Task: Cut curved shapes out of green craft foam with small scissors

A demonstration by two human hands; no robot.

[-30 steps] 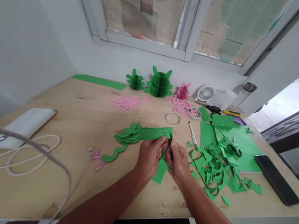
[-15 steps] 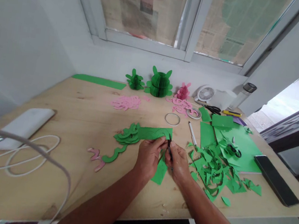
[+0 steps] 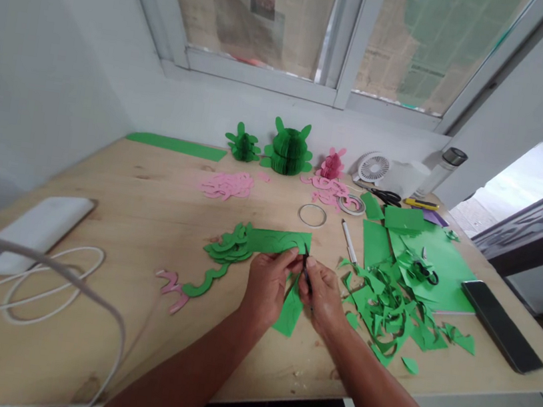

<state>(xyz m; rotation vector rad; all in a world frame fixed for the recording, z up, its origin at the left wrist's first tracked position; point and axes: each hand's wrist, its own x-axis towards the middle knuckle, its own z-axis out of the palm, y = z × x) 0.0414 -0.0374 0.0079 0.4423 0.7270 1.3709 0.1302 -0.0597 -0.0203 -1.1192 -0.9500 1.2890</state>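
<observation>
My left hand [image 3: 267,284] pinches a strip of green paper [image 3: 271,238] with curved lines drawn on it. Dark-handled scissors [image 3: 307,277] are gripped in my right hand [image 3: 322,295], their blades at the strip's right end. Below my hands lies another green paper piece [image 3: 289,314], partly covered by my fingers. To the left, a pile of curved green cutouts [image 3: 228,246] touches or nearly touches the strip. A single wavy green cutout [image 3: 204,282] and a pink cutout [image 3: 172,291] lie below that pile.
Green scraps [image 3: 388,307] spread over the right side, with small scissors [image 3: 423,272] on green sheets and a black phone [image 3: 501,325] beyond. A white pen [image 3: 348,241] lies nearer. Paper figures [image 3: 289,152] and a fan [image 3: 373,169] stand behind. A cable [image 3: 61,261] loops at left.
The scissor blades stand slightly more closed on the strip. Otherwise the view has shifted a little; both hands keep nearly the same place and hold.
</observation>
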